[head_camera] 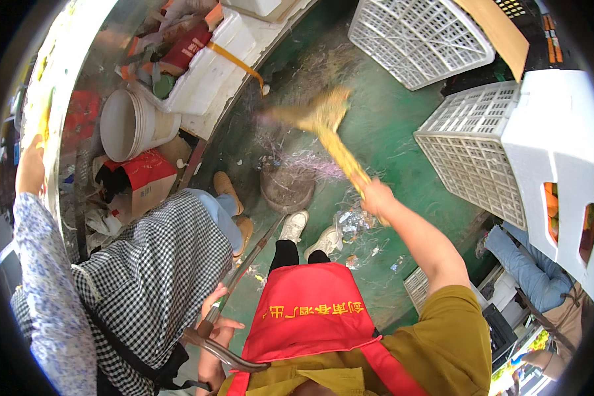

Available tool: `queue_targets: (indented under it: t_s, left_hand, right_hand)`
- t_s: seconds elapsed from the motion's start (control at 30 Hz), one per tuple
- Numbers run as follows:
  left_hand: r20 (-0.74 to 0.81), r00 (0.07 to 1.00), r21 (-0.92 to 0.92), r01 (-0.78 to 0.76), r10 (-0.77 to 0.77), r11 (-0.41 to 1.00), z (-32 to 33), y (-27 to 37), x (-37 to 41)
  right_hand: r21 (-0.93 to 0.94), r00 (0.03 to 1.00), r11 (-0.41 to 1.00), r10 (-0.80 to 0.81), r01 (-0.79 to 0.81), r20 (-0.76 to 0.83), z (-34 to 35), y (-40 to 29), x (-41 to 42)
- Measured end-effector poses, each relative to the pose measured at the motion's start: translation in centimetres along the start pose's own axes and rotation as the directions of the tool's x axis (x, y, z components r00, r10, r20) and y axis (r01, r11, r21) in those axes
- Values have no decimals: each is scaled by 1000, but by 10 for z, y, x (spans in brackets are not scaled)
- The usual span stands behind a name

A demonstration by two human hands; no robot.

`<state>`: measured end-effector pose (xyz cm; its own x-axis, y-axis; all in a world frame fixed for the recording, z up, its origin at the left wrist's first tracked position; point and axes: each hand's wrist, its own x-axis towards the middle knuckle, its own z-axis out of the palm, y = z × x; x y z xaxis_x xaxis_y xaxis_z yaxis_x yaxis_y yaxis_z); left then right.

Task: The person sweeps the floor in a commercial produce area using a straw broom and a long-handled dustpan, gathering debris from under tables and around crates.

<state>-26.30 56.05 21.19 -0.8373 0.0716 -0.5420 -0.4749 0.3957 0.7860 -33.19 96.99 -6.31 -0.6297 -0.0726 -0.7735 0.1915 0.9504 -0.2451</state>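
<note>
My right hand [377, 198] is closed on the yellow handle of a broom [339, 151], whose blurred bristle head is spread over the green floor. My left hand [220, 317] is at the curved top of a long metal handle, with some fingers extended. That handle runs down to a worn, rounded dustpan [287, 188] lying just ahead of my white shoes. Pinkish, stringy fibres [307, 163] lie at the dustpan's far edge and under the broom. Crumpled clear plastic [355, 220] and small scraps are on the floor to the right of my shoes.
At my left stands a person in a checked garment [163, 257]. Stacked white buckets [128, 123], a red box [148, 178] and a foam box [213, 74] are beyond. White plastic crates [470, 148] line the right, with another person's jeans [529, 267] below them.
</note>
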Motion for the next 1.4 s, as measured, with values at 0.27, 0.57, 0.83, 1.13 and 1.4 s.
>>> queue_targets:
  t_s: [0.27,0.57,0.83,1.13,1.4]
  left_hand:
    - [44,977,-108,-204,210,973,-32,-15,-3]
    - [-1,984,-271,-172,178,947,-25,-18,12]
    - [-402,891,216,318,-213,923,-4,11,-36]
    - [-449,883,654,217,141,724,-37,-25,-55]
    - [-282,959,507,114,40,854,-58,-82,-83]
  right_hand:
    - [108,998,993,57,-53,-38,-68,2,-105]
    - [220,927,974,26,61,-373,-98,-60,203]
    - [-35,988,990,-141,139,-57,30,-118,84]
    - [-104,960,990,-59,91,275,29,0,-145]
    - [144,972,968,186,-207,146,11,22,-229]
